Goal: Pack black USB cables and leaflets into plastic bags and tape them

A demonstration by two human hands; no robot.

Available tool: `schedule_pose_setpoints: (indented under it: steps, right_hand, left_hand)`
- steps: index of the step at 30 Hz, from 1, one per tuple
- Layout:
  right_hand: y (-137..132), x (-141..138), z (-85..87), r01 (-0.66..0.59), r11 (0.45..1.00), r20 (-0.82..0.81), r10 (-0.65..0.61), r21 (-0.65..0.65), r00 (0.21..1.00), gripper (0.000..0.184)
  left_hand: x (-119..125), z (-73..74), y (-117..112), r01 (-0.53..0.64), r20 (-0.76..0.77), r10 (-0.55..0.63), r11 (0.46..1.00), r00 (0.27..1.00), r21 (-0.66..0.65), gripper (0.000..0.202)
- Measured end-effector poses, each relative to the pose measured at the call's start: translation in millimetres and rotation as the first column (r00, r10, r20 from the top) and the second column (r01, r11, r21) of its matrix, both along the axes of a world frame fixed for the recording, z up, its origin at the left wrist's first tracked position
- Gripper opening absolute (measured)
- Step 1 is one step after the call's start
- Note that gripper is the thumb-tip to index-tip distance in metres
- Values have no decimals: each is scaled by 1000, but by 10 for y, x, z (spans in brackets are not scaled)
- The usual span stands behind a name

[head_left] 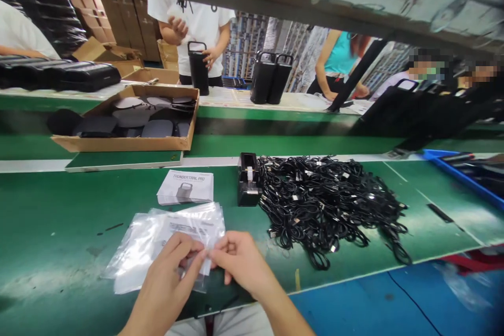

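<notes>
My left hand point(171, 273) and my right hand point(236, 260) meet at the near edge of the green table point(59, 220). Both pinch the edge of a clear plastic bag point(197, 233) that lies on top of a loose pile of clear bags point(134, 252). The fingertips of both hands are pressed together on the bag. Just beyond lies a stack of white booklets point(185, 187) printed with a product picture. A black tape dispenser point(248, 181) stands to the right of the booklets, and a large heap of black cables point(331, 205) spreads to its right.
A cardboard box of dark round pads point(134, 121) sits on the green conveyor behind. Black speakers point(271, 76) stand on the far bench, where other people work. A blue tray point(464, 178) lies at the right. A metal frame crosses overhead.
</notes>
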State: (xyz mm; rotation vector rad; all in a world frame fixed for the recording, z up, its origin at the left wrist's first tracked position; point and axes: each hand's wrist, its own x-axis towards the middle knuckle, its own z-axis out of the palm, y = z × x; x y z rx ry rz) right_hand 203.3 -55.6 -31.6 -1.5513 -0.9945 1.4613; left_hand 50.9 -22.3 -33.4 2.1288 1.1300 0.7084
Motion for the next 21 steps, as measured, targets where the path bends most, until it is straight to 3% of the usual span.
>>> schedule_pose_setpoints:
  steps: [2, 5, 7, 9, 10, 11, 13, 16, 19, 21]
  right_hand:
    - [107, -115, 21, -88, 986, 254, 49, 145, 966, 11]
    - [116, -9, 149, -222, 940, 651, -1, 260, 759, 16]
    - [53, 271, 252, -93, 965, 821, -155, 244, 550, 24]
    - [-10, 629, 322, 121, 961, 935, -272, 250, 229, 26]
    - [-30, 798, 338, 162, 960, 964, -246, 228, 99, 27]
    - [-39, 942, 342, 157, 970, 980, -193, 184, 45, 25]
    - [-30, 1124, 321, 107, 989, 993, -107, 101, 53, 18]
    - [10, 1174, 263, 42, 997, 991, -63, 59, 119, 15]
    - [18, 1177, 223, 11, 996, 986, -87, 86, 142, 17]
    - [-11, 1225, 214, 23, 987, 963, -158, 156, 219, 13]
  left_hand:
    - [-12, -13, 41, 54, 5, -54, 998, 999, 27, 17]
    - [-34, -58, 112, 48, -70, -44, 997, 997, 62, 18]
    - [-38, -92, 151, 25, -158, -9, 995, 987, 100, 20]
    - [-28, -124, 175, 27, -224, 5, 990, 975, 140, 23]
    - [-19, -136, 181, 31, -242, 8, 987, 970, 156, 23]
    - [-9, -144, 184, 35, -251, 8, 985, 968, 167, 23]
    - [11, -139, 182, 31, -261, 10, 988, 965, 153, 22]
    - [24, -81, 174, 14, -273, 6, 997, 962, 70, 22]
    - [14, -8, 171, -4, -258, 2, 1000, 966, -5, 23]
    - [-2, 19, 170, -26, -247, 14, 999, 969, -48, 23]
